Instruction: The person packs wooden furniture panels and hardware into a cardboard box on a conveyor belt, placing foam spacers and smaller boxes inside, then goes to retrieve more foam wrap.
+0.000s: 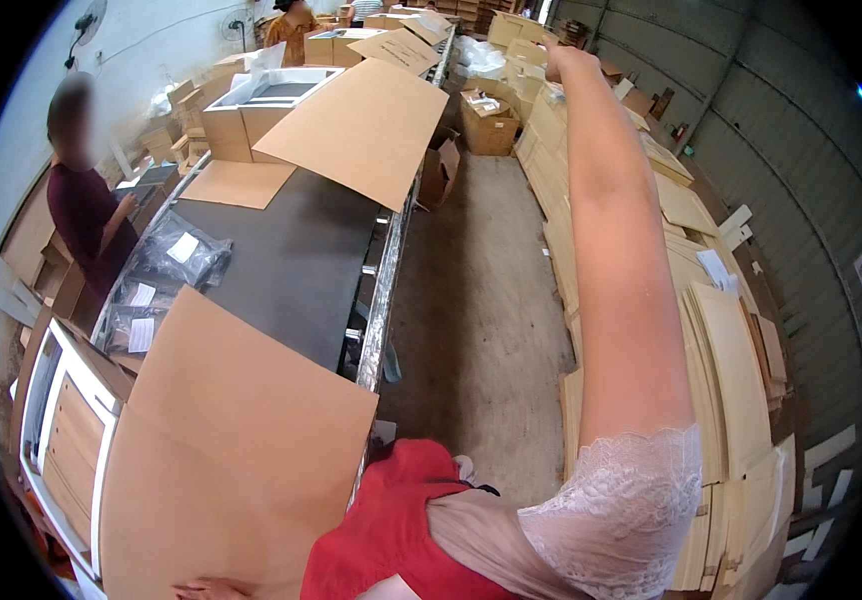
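Note:
My left hand point(213, 590) lies with its fingers out flat on a large brown cardboard flap point(241, 430), low in the picture and cut off by the lower edge. The flap belongs to a carton holding a white-framed wooden panel point(76, 440) at the left. My right arm stretches far forward over the stacked panels. At its end my right hand point(558, 60) looks small; a finger seems to stick out, and I see nothing held in it.
A dark conveyor belt point(296, 250) with a metal side rail runs ahead. On it are plastic-wrapped packets point(186, 250) and another open carton point(231, 130). Pale panels point(721, 370) are stacked along the right. A person point(86, 200) stands left of the belt; another point(293, 35) is farther back.

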A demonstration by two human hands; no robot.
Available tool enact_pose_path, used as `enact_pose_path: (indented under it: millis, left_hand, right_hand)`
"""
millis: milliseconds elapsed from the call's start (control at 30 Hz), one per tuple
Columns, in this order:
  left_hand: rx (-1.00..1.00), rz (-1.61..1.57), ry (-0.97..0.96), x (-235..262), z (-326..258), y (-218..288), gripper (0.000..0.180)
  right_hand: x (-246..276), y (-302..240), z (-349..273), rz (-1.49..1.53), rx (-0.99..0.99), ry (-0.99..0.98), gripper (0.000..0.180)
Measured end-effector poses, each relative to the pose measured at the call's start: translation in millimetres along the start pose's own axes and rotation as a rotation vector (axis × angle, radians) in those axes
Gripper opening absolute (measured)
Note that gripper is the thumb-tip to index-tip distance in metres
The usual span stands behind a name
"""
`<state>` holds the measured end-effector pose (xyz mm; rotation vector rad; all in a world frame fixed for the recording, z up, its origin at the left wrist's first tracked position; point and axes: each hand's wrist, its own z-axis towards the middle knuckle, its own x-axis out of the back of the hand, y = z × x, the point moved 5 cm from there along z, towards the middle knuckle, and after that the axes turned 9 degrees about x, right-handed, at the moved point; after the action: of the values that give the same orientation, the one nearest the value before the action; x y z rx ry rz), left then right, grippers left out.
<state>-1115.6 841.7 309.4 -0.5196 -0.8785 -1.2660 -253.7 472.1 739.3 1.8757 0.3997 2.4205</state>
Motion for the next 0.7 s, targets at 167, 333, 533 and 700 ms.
enact_pose_path:
  millis: [167,333,533,700]
  left_hand:
    - [0.071,-0.015,-0.086,5.6,2.2,-3.6,0.052]
    - [0.086,-0.021,-0.100,-9.2,4.5,-13.9,0.052]
    - [-0.002,-0.001,-0.063,22.5,0.9,16.7,0.052]
    - [-0.022,0.063,0.076,12.3,2.9,-1.4,0.050]
  right_hand:
    - [-5.0,-24.5,-19.0,0.008,0.058,0.184,0.033]
    - [-50.1,-46.9,-6.0,0.310,0.146,0.215,0.032]
    - [-210.5,-198.1,-100.6,0.296,0.781,-0.055,0.027]
    - [-311.2,-302.7,-296.0,0.692,1.263,-0.344,0.044]
